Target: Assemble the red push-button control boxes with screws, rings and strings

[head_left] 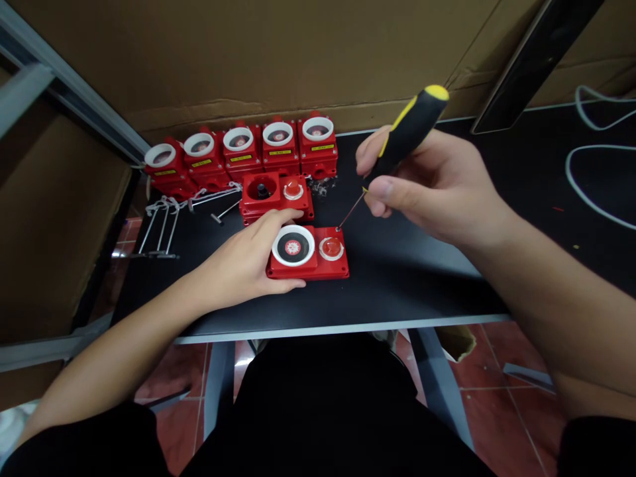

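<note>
My left hand (243, 262) grips the left end of a red box (325, 268) that lies on the black table. The box has a white ring (293, 246) around a dark disc, and a red dome (331, 248) at its right. In my right hand (427, 185) is a black and yellow screwdriver (410, 129), held tilted. Its thin shaft reaches down to a screw (338, 229) at the box's upper edge, near the dome. Just behind, another red box (275, 190) shows an open round hole and a red dome.
Several red units (318, 149) with white rings stand in a row against the cardboard wall (298, 59). Small screws (322, 187) lie scattered near them. Metal T-shaped rods (161, 225) sit at the left. A pale cable (571, 175) loops at the right of the table (397, 285).
</note>
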The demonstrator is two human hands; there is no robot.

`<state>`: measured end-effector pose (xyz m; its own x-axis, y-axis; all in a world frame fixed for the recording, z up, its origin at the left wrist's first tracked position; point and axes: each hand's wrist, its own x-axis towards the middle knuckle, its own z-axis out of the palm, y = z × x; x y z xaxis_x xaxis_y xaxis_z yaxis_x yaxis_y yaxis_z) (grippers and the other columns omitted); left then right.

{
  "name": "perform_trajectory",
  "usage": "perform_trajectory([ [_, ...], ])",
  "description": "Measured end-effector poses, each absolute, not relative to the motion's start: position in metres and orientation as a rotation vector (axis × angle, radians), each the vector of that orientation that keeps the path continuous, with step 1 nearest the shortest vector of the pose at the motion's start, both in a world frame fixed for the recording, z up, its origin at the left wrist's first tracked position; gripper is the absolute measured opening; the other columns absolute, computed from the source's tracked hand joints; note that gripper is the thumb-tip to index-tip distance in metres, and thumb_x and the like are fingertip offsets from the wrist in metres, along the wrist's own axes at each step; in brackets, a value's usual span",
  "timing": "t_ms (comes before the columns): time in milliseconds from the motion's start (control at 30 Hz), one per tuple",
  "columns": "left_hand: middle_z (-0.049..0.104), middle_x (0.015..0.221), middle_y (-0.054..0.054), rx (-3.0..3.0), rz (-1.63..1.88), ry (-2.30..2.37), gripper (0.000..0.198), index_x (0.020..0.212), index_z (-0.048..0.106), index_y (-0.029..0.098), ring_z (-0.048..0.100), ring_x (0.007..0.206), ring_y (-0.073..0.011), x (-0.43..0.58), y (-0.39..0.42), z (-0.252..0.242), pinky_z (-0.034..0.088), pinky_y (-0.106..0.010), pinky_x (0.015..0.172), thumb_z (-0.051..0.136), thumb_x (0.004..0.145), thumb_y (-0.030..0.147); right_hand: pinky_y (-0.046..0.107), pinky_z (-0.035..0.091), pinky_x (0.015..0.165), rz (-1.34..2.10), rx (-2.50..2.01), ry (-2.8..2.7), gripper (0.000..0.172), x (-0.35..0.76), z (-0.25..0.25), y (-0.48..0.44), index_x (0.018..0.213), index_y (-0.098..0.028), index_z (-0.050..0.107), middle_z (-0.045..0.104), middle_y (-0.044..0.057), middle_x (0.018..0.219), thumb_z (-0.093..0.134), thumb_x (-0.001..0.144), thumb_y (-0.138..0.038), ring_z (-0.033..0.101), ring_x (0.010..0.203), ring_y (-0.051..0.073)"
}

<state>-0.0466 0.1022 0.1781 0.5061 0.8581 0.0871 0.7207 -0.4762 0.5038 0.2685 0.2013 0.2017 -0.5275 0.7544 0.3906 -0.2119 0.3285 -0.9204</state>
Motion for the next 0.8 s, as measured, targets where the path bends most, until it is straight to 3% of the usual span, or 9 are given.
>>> perform_trajectory([
  [100,0.065,0.182,-0.021,2.345,0.445,1.318,0.102,0.179,0.048,0.024,0.071,0.165,-0.0465,-0.0463,0.1024,0.1789,0.060,-0.062,0.141,0.101,0.097,0.053,0.033,0.054,0.055,1.326,-0.491,-1.760,0.025,0.2689,0.2037,0.2023,0.093,-0.026,0.090,0.077,0.002,0.092,0.113,0.089,-0.034,0.061,0.062,0.013],
  [300,0.065,0.183,-0.020,2.340,0.436,1.332,0.100,0.178,0.048,0.024,0.071,0.165,-0.0463,-0.0462,0.1015,0.1800,0.061,-0.063,0.140,0.100,0.098,0.054,0.034,0.064,0.063,1.372,-0.524,-1.726,0.043,0.2702,0.2070,0.2022,0.110,-0.027,0.089,0.086,0.003,0.104,0.120,0.082,-0.035,0.068,0.072,0.016],
  [500,0.065,0.182,-0.021,2.346,0.443,1.317,0.102,0.179,0.047,0.023,0.071,0.165,-0.0462,-0.0465,0.1015,0.1796,0.061,-0.061,0.140,0.100,0.097,0.054,0.031,0.060,0.059,1.378,-0.525,-1.703,0.029,0.2685,0.2066,0.1985,0.122,-0.025,0.085,0.090,0.004,0.109,0.103,0.099,-0.027,0.069,0.068,0.014],
  [667,0.066,0.182,-0.021,2.343,0.446,1.318,0.101,0.179,0.048,0.023,0.072,0.164,-0.0461,-0.0465,0.1014,0.1798,0.062,-0.061,0.139,0.100,0.098,0.054,0.032,0.060,0.060,1.342,-0.468,-1.709,0.018,0.2685,0.2026,0.2017,0.106,-0.025,0.089,0.084,0.004,0.102,0.104,0.098,-0.032,0.069,0.069,0.015],
  [800,0.065,0.182,-0.020,2.333,0.450,1.326,0.105,0.180,0.046,0.026,0.072,0.163,-0.0469,-0.0464,0.1019,0.1793,0.063,-0.061,0.137,0.101,0.096,0.055,0.035,0.056,0.057,1.265,-0.495,-1.793,0.028,0.2693,0.2043,0.2038,0.093,-0.027,0.091,0.079,0.003,0.094,0.114,0.089,-0.042,0.062,0.063,0.014],
])
